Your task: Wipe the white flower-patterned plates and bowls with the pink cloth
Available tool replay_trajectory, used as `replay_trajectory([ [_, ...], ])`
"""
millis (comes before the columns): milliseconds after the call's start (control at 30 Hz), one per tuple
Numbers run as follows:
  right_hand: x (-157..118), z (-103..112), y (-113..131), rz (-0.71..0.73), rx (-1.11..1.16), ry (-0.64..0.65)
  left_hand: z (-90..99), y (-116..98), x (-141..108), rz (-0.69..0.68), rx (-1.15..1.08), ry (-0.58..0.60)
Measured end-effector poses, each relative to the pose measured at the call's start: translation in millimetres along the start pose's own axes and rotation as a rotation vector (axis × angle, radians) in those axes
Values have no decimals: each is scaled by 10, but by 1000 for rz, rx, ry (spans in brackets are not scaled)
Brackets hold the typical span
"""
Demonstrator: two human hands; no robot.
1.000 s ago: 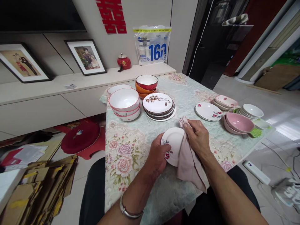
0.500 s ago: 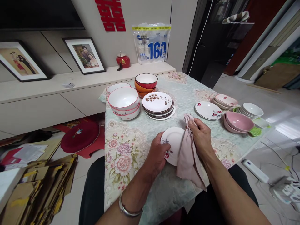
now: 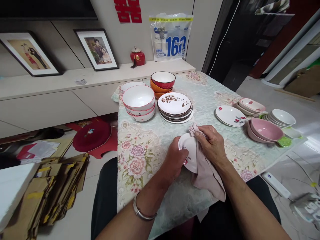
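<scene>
My left hand (image 3: 175,159) grips the left edge of a small white plate (image 3: 190,156) with a red flower print, its thumb lying on the face. My right hand (image 3: 211,143) is closed on a pink cloth (image 3: 208,176), pressed against the plate's upper right edge; the cloth hangs down over the plate's right side. Beyond my hands stands a stack of brown-rimmed plates (image 3: 175,104). To its left are stacked white bowls with red rims (image 3: 138,98). Further right lie flowered white plates (image 3: 228,116).
Behind the plates is a stack of red and orange bowls (image 3: 163,80). Pink bowls (image 3: 266,129) and small white bowls (image 3: 283,116) stand at the right of the cloth-covered table (image 3: 155,150). Flattened cardboard (image 3: 57,186) lies on the floor at left.
My right hand and the cloth have moved onto the plate's upper edge, covering more of it. The plate looks more tilted. The camera view has shifted slightly.
</scene>
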State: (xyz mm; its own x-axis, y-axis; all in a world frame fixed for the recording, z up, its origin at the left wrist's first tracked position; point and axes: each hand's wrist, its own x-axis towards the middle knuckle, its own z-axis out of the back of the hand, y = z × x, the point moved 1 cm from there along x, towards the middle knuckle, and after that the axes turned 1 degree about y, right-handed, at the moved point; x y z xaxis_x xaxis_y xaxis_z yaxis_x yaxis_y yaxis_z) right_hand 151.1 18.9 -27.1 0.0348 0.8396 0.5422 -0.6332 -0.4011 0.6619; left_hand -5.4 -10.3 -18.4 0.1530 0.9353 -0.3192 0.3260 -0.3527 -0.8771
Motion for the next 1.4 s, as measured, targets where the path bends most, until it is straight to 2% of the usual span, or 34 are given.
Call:
replay_trajectory([
  [300,7,21,32,35,-4,3,-2,19,16,-1,-15,16],
  [633,-30,-91,188,176,-78,169,-18,10,-6,-15,-42,50],
  [867,17,-29,111,103,-326,58,-23,-7,-33,13,-31,29],
  [1033,-23,-105,271,221,-144,168,-22,10,-30,-10,-82,53],
  [1200,47,-47,43,91,-187,97,-4,26,-13,2,-64,42],
  [1400,62,1,-130,-47,-20,111,-18,-5,-21,-4,-131,11],
])
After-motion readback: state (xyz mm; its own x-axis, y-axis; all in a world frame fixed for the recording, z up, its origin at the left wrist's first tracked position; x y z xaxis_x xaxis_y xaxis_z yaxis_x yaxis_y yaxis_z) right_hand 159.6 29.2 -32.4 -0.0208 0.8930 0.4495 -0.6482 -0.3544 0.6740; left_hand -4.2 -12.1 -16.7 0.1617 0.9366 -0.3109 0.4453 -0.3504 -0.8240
